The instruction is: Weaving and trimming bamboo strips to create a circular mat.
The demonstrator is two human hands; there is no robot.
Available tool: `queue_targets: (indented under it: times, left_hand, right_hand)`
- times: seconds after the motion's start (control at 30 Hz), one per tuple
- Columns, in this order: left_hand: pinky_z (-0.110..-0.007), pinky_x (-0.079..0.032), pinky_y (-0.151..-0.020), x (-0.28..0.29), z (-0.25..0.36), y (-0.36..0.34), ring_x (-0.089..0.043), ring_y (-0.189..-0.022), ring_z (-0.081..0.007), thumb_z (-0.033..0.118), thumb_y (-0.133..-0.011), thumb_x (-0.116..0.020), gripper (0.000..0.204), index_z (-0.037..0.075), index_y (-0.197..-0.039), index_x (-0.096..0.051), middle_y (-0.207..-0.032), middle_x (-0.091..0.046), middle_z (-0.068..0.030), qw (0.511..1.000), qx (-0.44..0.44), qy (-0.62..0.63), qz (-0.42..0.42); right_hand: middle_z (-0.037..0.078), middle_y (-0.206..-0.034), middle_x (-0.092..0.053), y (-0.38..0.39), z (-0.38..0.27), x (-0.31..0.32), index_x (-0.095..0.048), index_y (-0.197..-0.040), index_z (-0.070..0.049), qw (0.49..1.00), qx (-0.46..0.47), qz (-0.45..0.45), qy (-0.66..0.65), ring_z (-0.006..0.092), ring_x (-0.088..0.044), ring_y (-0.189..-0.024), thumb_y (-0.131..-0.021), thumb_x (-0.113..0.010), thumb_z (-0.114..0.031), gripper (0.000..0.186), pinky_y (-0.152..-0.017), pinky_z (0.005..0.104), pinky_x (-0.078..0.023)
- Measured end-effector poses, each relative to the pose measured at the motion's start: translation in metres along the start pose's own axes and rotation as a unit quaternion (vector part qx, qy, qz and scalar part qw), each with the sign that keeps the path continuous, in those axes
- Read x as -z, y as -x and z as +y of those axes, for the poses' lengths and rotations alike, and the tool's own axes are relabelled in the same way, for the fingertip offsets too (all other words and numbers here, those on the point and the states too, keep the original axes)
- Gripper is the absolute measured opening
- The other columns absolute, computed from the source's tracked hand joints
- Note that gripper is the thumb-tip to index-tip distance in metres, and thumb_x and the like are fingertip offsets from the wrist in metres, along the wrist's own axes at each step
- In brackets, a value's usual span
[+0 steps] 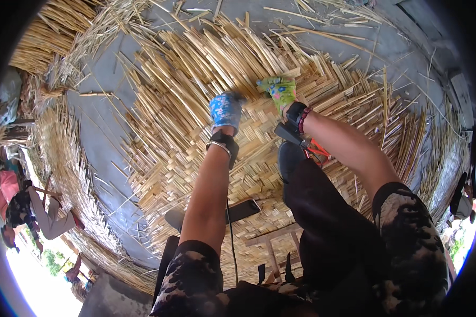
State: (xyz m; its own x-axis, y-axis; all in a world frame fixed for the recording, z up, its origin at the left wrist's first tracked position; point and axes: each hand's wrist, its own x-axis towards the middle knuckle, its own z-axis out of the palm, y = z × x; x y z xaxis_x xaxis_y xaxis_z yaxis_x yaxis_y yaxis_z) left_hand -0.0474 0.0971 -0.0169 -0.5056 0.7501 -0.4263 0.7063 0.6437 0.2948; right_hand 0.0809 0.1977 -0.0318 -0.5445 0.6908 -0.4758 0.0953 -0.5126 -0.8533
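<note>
A large mat [195, 164] of flattened pale reed strips lies before me, tightly woven in its near half. From its far edge, loose strips [211, 58] fan outward, side by side. My left hand [226, 112], in a blue flowered glove, is closed low over the weaving edge; its fingertips are dark and blurred, hiding what they hold. Just to the right, my right hand [280, 92] wears a green flowered glove. Its fingers are bent toward the left hand, closed at a flat reed strip [292, 72] that shows past the glove.
My dark shoe [289, 161] rests on the mat, beside a red-orange object [320, 150]. A black phone-like slab [243, 210] and a small wooden stool [272, 243] are near me. Reed bundles [53, 37] lie far left. Another person [37, 211] sits at left.
</note>
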Motion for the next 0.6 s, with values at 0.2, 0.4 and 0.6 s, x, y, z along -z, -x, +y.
queue_targets:
  times: [0.2,0.4,0.6]
  left_hand:
    - [-0.034,-0.045,-0.066,0.010,0.046,0.016,-0.056,-0.075,-0.0274,0.014,-0.068,-0.057,0.017,0.008,-0.083,-0.061,-0.081,-0.059,-0.0125,0.980,-0.038,0.095,0.173]
    - [-0.035,-0.044,-0.066,0.003,0.086,-0.008,-0.054,-0.076,-0.0291,0.026,-0.069,-0.060,0.021,0.010,-0.081,-0.062,-0.077,-0.059,-0.0111,0.965,-0.191,0.078,0.162]
    - [-0.039,-0.044,-0.057,-0.003,0.097,-0.018,-0.056,-0.063,-0.0300,0.036,-0.070,-0.056,0.028,0.009,-0.069,-0.063,-0.067,-0.058,-0.0125,0.983,-0.114,0.067,0.128]
  right_hand:
    - [0.009,-0.091,-0.060,0.013,-0.014,0.040,-0.056,-0.091,0.000,0.962,0.001,0.031,-0.270,0.0161,-0.058,-0.074,-0.079,-0.046,-0.004,0.017,-0.063,0.0270,-0.047]
    - [0.011,-0.093,-0.057,0.013,-0.029,0.073,-0.052,-0.096,-0.002,0.982,-0.006,-0.022,-0.190,0.0205,-0.054,-0.085,-0.082,-0.039,-0.014,0.023,-0.076,0.0297,-0.045]
    - [0.013,-0.095,-0.056,-0.029,-0.034,0.109,-0.051,-0.100,-0.002,0.987,0.089,-0.039,-0.126,0.0229,-0.053,-0.088,-0.082,-0.040,-0.021,0.029,-0.075,0.0338,-0.046]
